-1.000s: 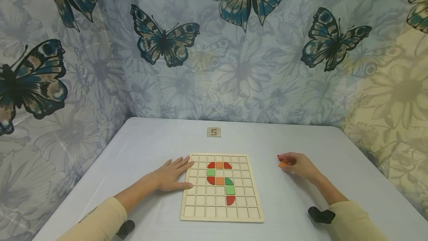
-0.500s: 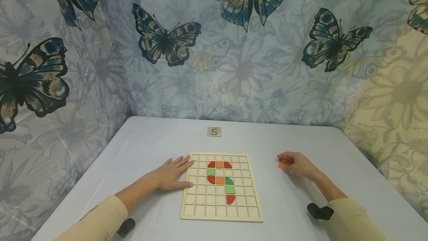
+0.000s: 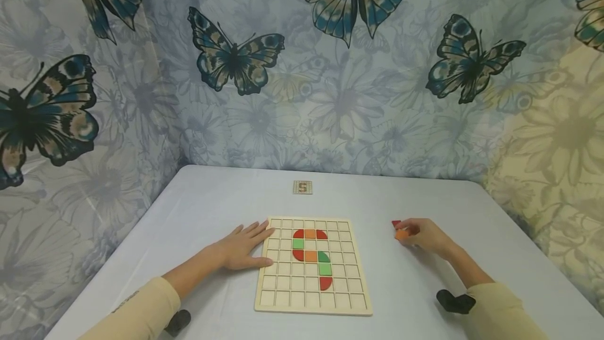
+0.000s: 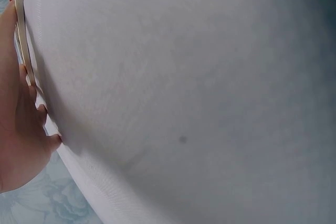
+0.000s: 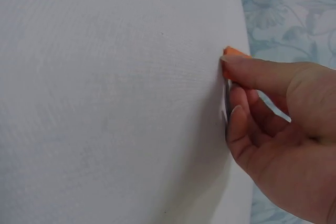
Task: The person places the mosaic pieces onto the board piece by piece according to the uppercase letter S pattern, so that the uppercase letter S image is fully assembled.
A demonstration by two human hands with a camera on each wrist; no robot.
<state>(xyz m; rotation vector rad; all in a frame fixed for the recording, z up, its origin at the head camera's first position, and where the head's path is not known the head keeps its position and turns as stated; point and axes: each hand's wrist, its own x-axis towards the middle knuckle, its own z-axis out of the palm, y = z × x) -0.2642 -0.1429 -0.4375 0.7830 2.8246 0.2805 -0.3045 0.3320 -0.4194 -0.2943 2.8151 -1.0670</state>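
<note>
A wooden grid board lies on the white table, with red, orange and green tiles set in its cells in an S-like curve. My left hand rests flat at the board's left edge, fingers spread and thumb over the border. Right of the board, my right hand pinches an orange tile between thumb and fingers, close over the table. A small red tile pokes out by its fingertips. In the right wrist view the orange tile sticks out past the thumb tip, and the other fingers are curled.
A small card with an S pattern lies on the table behind the board. Dark wrist-worn items hang below both sleeves. Butterfly-printed cloth hangs behind the table and along its left side.
The orange tile has turned a little in my right hand's fingers, and more of the red tile shows beside the fingertips. My left hand and the board stay in place.
</note>
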